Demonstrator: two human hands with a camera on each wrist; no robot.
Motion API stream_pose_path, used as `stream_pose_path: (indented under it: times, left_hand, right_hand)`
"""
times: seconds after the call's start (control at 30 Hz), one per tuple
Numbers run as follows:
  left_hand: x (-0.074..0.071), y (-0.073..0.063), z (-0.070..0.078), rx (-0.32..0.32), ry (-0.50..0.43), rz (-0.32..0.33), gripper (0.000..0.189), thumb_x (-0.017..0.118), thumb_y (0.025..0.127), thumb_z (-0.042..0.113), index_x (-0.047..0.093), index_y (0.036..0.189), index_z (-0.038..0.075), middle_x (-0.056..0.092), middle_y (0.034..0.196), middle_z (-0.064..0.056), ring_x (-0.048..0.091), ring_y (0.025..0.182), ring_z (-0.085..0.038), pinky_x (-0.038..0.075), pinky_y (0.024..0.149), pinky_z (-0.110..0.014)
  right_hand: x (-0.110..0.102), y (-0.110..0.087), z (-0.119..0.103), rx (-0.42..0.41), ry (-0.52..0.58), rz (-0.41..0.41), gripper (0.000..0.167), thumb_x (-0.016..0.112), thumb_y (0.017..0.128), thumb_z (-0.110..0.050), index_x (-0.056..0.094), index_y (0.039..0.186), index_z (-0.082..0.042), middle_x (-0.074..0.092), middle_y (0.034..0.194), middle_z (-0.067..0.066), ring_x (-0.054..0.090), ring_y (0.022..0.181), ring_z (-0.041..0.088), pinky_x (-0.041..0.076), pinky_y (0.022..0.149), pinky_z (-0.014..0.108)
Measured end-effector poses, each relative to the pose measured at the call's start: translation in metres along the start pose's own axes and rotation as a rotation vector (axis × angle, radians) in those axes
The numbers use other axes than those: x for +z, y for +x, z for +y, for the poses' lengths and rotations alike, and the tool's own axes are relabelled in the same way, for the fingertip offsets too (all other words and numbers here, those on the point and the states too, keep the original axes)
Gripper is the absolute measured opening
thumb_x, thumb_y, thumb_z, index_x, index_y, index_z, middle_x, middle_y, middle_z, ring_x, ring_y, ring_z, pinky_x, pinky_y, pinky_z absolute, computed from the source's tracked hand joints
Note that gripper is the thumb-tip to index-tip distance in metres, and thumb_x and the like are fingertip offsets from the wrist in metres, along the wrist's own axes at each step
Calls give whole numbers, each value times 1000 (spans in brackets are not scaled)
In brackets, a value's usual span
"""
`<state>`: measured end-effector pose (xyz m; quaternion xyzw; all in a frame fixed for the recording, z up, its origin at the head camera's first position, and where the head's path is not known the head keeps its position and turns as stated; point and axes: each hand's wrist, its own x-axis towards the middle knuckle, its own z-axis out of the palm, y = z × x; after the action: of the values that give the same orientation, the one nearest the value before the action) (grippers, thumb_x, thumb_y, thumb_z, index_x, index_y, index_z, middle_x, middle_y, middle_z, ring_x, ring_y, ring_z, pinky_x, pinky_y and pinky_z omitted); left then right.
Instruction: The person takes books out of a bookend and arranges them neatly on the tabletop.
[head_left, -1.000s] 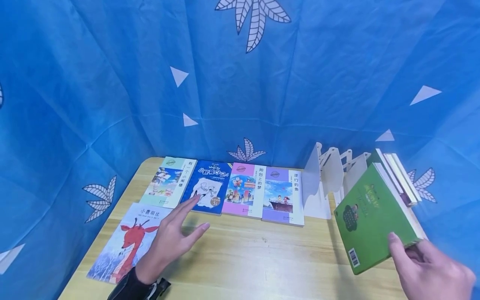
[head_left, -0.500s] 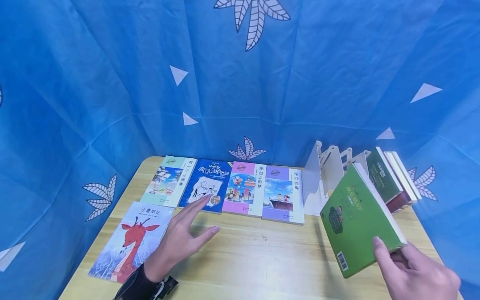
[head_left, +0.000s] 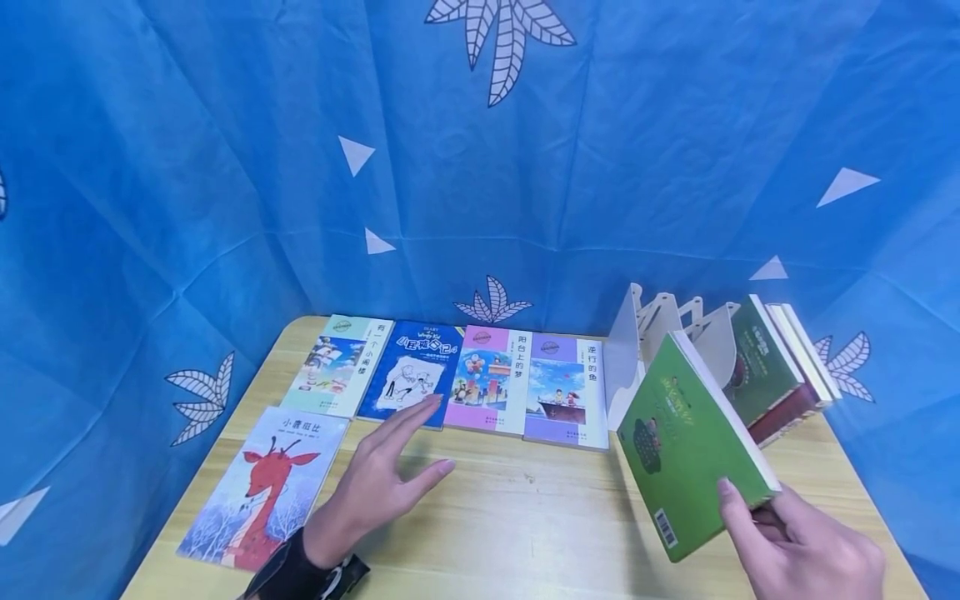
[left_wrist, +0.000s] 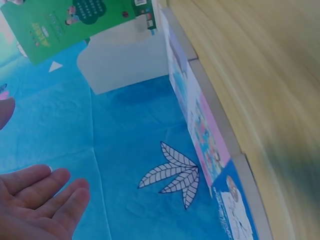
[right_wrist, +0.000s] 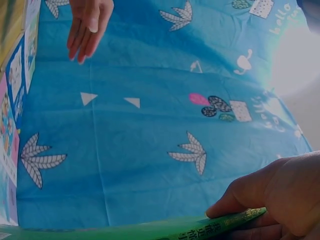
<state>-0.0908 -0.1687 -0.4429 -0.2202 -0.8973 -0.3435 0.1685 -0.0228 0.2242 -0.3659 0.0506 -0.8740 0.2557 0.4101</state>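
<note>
My right hand (head_left: 806, 542) grips a green book (head_left: 693, 442) by its lower right corner, thumb on the cover with the barcode and fingers behind. The book is held tilted above the table, in front of the white book rack (head_left: 626, 358). In the right wrist view the thumb presses on the green book (right_wrist: 150, 229) near its spine. My left hand (head_left: 382, 479) is held over the table with fingers extended, holding nothing. It is nearest to the deer book (head_left: 262, 492) and the blue comic book (head_left: 412, 375). The left wrist view shows the same spread left hand (left_wrist: 40, 205).
A row of flat books lies along the back edge: a pale green one (head_left: 330, 362), the blue one, a pink one (head_left: 487, 379) and a purple one (head_left: 566, 392). Several books (head_left: 772, 358) lean upright at the rack's right end. A blue curtain (head_left: 480, 167) surrounds the wooden table (head_left: 525, 533).
My right hand has carried the green book leftward, uncovering more of the leaning books on the right. My left hand has drifted slightly right.
</note>
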Motion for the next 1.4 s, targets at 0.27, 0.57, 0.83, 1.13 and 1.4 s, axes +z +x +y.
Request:
stream_pose_path:
  times: [0.27,0.57,0.83,1.13,1.4]
  left_hand:
    - [6,2,6,62,-47,4,71,80,91,35,53,151,10,58,153,-9,57,140,-32,50,111,-52]
    - [15,-2,16,78,-91,-34,71,79,92,38,52,152,12,58,154,-8,58,140,-31,52,109,-52]
    - [24,2,32,90,-200,-107,72,77,93,40,49,155,16,54,157,-2,56,143,-24,51,113,-45]
    - [38,5,47,161,-238,-169,74,76,94,44,48,155,14,54,157,-6,57,142,-24,53,112,-44]
    - [53,9,58,304,-189,-130,78,77,93,44,47,153,4,54,156,-13,59,139,-27,53,111,-39]
  right_hand:
    - [13,-1,-10,-24,83,27,40,71,90,-30,75,70,5,55,43,8,38,45,-20,30,36,13]
    - [24,-5,-10,-15,61,-54,20,78,76,-11,68,60,-6,58,44,1,40,47,-20,35,39,11]
    - [36,-1,-16,-7,129,-37,13,83,69,-2,71,63,-5,63,47,4,48,50,-19,40,42,11]
    - [47,-1,-24,-42,199,-46,15,83,67,3,72,65,-6,63,48,1,47,49,-15,40,43,10]
    - [55,0,-37,-67,300,-88,26,80,73,3,64,60,-11,58,48,-4,43,47,-11,41,44,9]
